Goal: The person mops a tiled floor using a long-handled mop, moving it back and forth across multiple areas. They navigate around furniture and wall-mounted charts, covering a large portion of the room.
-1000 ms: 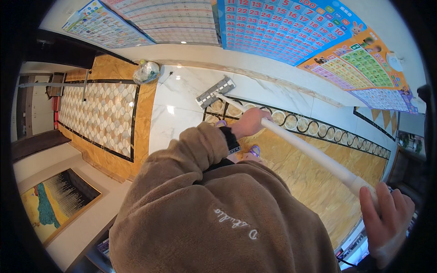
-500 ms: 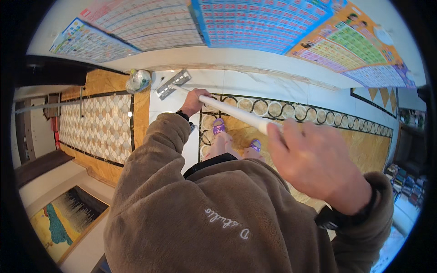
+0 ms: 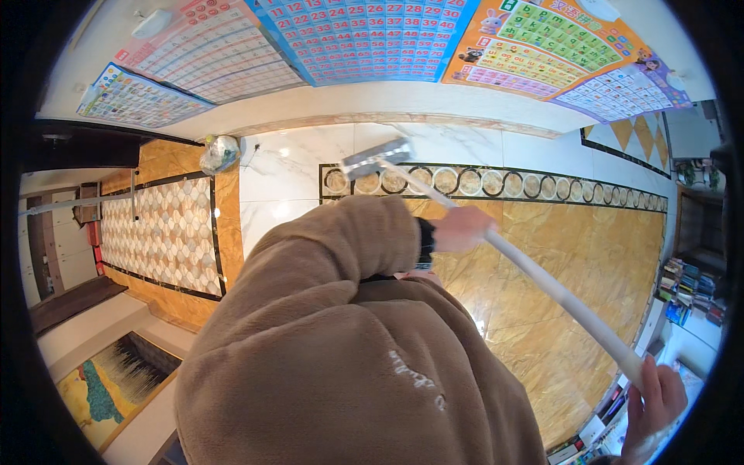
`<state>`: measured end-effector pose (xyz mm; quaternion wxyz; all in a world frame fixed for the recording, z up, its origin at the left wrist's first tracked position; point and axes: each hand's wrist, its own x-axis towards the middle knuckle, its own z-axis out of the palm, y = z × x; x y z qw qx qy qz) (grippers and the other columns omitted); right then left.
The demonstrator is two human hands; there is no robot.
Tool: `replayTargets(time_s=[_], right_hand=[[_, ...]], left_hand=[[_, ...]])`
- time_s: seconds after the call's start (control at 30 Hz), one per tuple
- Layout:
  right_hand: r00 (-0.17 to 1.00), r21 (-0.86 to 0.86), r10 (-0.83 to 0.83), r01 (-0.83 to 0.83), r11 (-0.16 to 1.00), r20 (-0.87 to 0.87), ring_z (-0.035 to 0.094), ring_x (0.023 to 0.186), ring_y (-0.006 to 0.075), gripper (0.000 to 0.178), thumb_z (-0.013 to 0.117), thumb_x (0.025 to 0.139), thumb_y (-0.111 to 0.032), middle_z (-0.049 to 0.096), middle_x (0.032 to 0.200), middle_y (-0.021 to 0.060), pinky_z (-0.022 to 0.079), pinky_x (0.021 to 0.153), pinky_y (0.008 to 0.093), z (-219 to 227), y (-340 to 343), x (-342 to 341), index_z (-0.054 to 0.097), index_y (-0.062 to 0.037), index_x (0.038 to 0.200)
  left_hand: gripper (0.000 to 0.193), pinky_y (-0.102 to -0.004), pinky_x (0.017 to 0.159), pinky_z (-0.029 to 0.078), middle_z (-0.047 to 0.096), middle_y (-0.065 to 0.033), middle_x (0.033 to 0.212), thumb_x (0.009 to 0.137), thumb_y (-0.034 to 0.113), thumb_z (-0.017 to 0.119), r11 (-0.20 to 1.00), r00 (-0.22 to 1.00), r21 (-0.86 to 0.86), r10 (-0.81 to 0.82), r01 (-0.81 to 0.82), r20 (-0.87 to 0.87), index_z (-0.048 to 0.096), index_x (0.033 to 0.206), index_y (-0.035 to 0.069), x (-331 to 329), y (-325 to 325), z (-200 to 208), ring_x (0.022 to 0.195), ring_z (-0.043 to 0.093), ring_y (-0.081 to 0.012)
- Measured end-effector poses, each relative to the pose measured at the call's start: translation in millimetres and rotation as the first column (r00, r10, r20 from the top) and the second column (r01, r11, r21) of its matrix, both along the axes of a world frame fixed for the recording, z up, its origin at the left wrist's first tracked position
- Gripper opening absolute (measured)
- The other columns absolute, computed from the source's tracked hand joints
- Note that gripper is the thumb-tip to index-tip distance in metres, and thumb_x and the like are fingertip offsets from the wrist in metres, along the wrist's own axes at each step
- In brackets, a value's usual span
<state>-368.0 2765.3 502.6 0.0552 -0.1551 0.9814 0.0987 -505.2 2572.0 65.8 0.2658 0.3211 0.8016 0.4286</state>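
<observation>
Long white pole (image 3: 545,280) with a flat gray mop head (image 3: 377,157)

In the head view, the left hand (image 3: 463,228) grips the pole's middle, and the right hand (image 3: 659,395) grips its lower right end. They are far apart, maybe to steer it well. The mop head is top middle, over shiny white tiles (image 3: 298,147) and a ringed border (image 3: 470,182). A lumpy clear plastic bag (image 3: 219,154), upper left, and the pale wall (image 3: 349,100) could block it.

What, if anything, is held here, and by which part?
A flat mop, by its pale pole: left grip partway along, right grip at the end away from the grey head.
</observation>
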Motion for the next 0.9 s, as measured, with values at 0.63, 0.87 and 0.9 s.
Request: replayTargets(time_s=[0.63, 0.87, 0.9], right_hand=[[0.988, 0.044, 0.027, -0.035, 0.998, 0.154, 0.062, 0.066, 0.0264, 0.035, 0.073, 0.083, -0.001, 0.064, 0.084, 0.0134, 0.05, 0.055, 0.0378, -4.6, -57.5, -93.9, 0.068, -0.0003, 0.117], [0.905, 0.139, 0.383, -0.41, 0.901, 0.186, 0.061, 0.082, 0.0237, 0.049, 0.064, 0.09, 0.001, 0.058, 0.099, 0.0156, 0.053, 0.079, 0.0371, -0.6, -148.4, -186.8, 0.046, -0.0083, 0.135], [0.915, 0.083, 0.339, -0.364, 0.928, 0.218, 0.061, 0.082, 0.0231, 0.046, 0.064, 0.092, -0.001, 0.058, 0.098, 0.0156, 0.053, 0.077, 0.0368, -0.3, -165.9, -195.0, 0.047, -0.0083, 0.134]], left_hand=[[0.019, -0.0476, 0.074, 0.055, 0.07, -0.0105, 0.089, 0.082, 0.018, 0.064, 0.997, 0.996, 0.031, -0.072, 0.074, -0.056, 0.073, 0.099, 0.019, -109.1, 30.0, -36.1, 0.089, 0.068, -0.0343], [0.02, -0.0447, 0.077, 0.054, 0.071, -0.0125, 0.091, 0.079, 0.021, 0.069, 0.982, 0.977, 0.007, 0.19, -0.19, -0.101, 0.073, 0.098, 0.015, -152.0, -144.6, -34.0, 0.087, 0.067, -0.0358], [0.02, -0.0443, 0.076, 0.053, 0.071, -0.0129, 0.089, 0.078, 0.02, 0.07, 0.98, 0.975, 0.076, 0.192, -0.184, -0.116, 0.073, 0.096, 0.014, -155.1, -170.3, -32.7, 0.086, 0.067, -0.036]])
